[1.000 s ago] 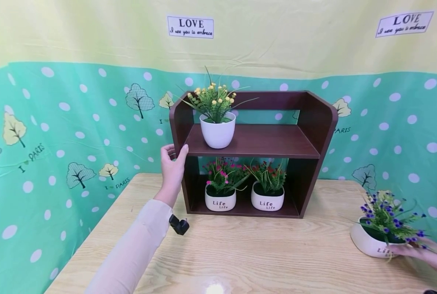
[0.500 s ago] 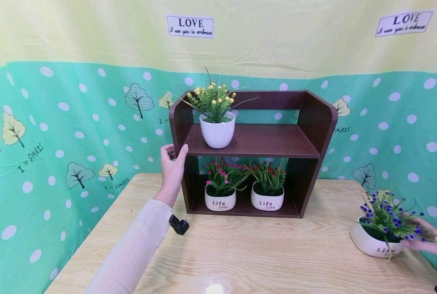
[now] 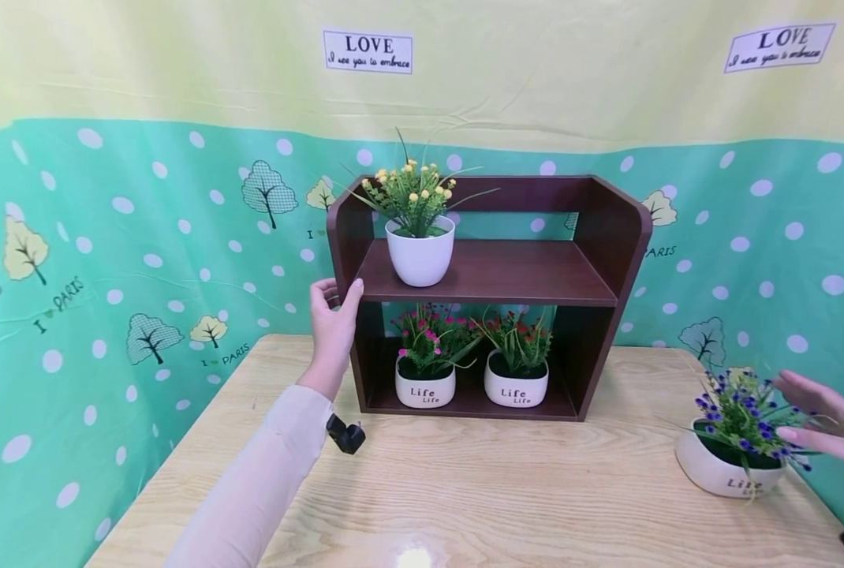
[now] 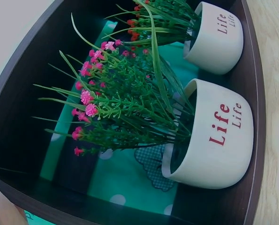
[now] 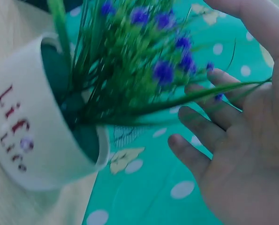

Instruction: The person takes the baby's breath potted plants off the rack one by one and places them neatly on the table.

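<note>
My left hand (image 3: 333, 327) grips the left side panel of a dark brown two-tier shelf (image 3: 493, 272), its thumb on the front edge. At the table's right side stands a white oval pot with purple-blue flowers (image 3: 727, 465). Beside its blooms is my right hand (image 3: 830, 422), fingers spread, holding nothing; in the right wrist view a long leaf of the plant (image 5: 191, 98) crosses in front of the palm. A round white pot with yellow flowers (image 3: 422, 256) stands on the upper tier. Below are a pink-flowered pot (image 4: 214, 136) and a red-flowered pot (image 3: 517, 386).
The shelf stands toward the back of a light wooden table (image 3: 422, 481). A green and yellow patterned cloth (image 3: 181, 260) hangs behind it and along the sides. The purple-blue flower pot sits near the table's right edge.
My right hand has come away from the purple-flowered pot's side, rising and opening beside the flowers. The pot has stayed in place. My left hand keeps its grip on the shelf.
</note>
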A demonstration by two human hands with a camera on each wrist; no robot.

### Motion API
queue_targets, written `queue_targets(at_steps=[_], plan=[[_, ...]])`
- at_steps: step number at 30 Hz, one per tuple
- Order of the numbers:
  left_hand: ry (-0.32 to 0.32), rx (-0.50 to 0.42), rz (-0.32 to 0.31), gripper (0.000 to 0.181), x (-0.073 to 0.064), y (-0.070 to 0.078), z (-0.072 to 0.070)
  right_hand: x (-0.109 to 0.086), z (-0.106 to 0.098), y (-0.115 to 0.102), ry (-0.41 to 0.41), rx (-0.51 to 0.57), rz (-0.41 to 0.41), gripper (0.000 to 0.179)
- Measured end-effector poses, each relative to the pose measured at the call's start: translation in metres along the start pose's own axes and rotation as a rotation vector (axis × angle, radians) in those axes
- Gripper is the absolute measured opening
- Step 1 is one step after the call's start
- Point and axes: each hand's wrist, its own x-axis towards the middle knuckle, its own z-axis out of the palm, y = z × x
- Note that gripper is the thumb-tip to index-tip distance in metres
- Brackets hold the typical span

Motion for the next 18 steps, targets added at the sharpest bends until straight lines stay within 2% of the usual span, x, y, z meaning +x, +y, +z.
queue_targets(at_steps=[5, 14, 18], plan=[[0.000, 0.002, -0.002, 0.054, -0.001, 0.000, 0.000, 0.008, -0.002, -0.021, -0.004, -0.016, -0.015, 0.087], [-0.003, -0.001, -0.002, 0.054, -0.001, 0.000, -0.001, 0.022, -0.012, -0.048, -0.118, -0.009, -0.029, 0.078], [-0.004, -0.001, 0.001, 0.053, -0.001, 0.001, 0.000, 0.026, -0.015, -0.063, -0.151, -0.011, -0.068, 0.075]])
